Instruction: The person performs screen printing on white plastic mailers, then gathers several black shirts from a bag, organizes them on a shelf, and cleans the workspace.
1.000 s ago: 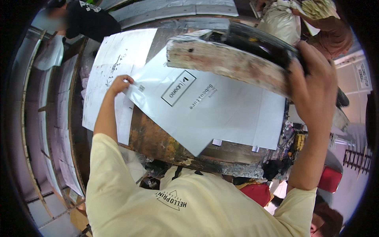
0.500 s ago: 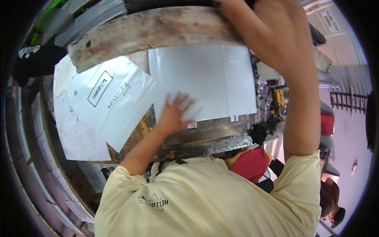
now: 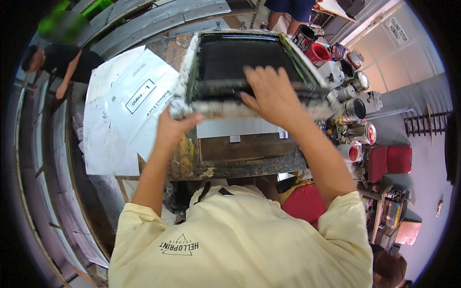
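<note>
A screen-printing frame (image 3: 181, 91) with a dark, ink-covered mesh (image 3: 225, 60) lies low over the table. My left hand (image 3: 174, 128) holds its near left corner, thumb stretched along the near edge. Over the near end of the mesh, my right hand (image 3: 273, 93) spans a dark bar that looks like a squeegee (image 3: 218, 94); its fingers are blurred. Beneath the frame, the near strip of a plain white sheet (image 3: 240, 127) shows; the frame hides the rest. Left of the frame lies a white plastic bag (image 3: 137, 98) with black print.
Ink cans (image 3: 354, 109) and tubs crowd the right side. A large white sheet (image 3: 103, 149) lies under the printed bag. Racks (image 3: 50, 192) stand at the left, where a co-worker (image 3: 65, 62) in black is. Another person's legs (image 3: 288, 17) show at the back. A red chair (image 3: 398, 158) stands right.
The frame has come down from its raised position over the white sheet. My left hand has gone from the sheet to the frame's corner; my right hand has come down and nearer.
</note>
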